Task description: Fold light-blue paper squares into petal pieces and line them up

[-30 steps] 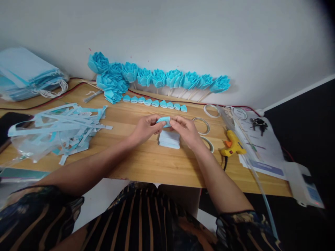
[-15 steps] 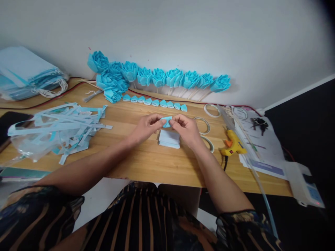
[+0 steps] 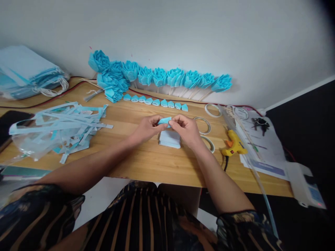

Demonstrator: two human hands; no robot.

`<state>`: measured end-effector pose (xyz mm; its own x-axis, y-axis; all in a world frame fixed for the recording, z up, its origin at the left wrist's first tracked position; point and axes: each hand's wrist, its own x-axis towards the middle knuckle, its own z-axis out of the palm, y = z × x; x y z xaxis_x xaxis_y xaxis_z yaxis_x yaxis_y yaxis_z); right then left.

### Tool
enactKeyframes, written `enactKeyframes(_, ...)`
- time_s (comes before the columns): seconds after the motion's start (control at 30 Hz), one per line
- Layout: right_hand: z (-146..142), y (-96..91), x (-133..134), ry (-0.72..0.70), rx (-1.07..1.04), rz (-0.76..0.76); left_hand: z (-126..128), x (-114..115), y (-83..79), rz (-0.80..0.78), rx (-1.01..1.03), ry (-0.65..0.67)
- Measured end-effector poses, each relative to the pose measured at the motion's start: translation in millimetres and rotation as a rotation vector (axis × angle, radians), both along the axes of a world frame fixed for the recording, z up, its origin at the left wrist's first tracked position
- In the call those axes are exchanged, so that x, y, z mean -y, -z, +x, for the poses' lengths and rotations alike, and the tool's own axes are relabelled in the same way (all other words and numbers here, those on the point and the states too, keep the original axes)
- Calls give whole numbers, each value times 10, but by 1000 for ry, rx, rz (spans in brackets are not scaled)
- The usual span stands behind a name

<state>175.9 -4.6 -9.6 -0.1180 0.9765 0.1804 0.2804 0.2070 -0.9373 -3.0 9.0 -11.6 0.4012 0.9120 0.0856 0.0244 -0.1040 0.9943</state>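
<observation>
Between my two hands is a small folded blue piece (image 3: pixel 164 121), fabric or paper, held above the table. My left hand (image 3: pixel 148 128) pinches its left side with thumb and fingers. On the right end, my right hand (image 3: pixel 185 128) grips it the same way. Just below lies a stack of pale square sheets (image 3: pixel 169 138). Beyond my hands runs a row of small folded blue petals (image 3: pixel 156 103). Behind them, several blue flowers (image 3: pixel 175 77) on thin sticks lean against the wall.
A yellow glue gun (image 3: pixel 233 144) lies at right, beside tape rolls (image 3: pixel 202 125), papers (image 3: pixel 269 150) and keys (image 3: pixel 260 124). Cut blue-white strips (image 3: pixel 78 122) heap on the left, near a phone (image 3: pixel 13 125). A bagged stack of sheets (image 3: pixel 28 69) sits at back left.
The blue piece now shows a longer, narrower folded face between my fingers, and my left thumb has shifted lower along it. My hands stay in nearly the same place.
</observation>
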Motion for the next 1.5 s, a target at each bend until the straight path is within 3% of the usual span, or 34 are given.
enactKeyframes(0.5,60,-14,13,-31,-4,35,-25,-34,51,-10,11,26)
enactKeyframes(0.67,50,-36,20,-55,-11,-19,-20,-24,38,-13,30,14)
enactKeyframes(1.0,42,2,-12,21,20,16,-18,-19,5,-68,3,28)
enactKeyframes(1.5,16,24,-5,8,27,-5,-10,-28,-4,-89,10,-21)
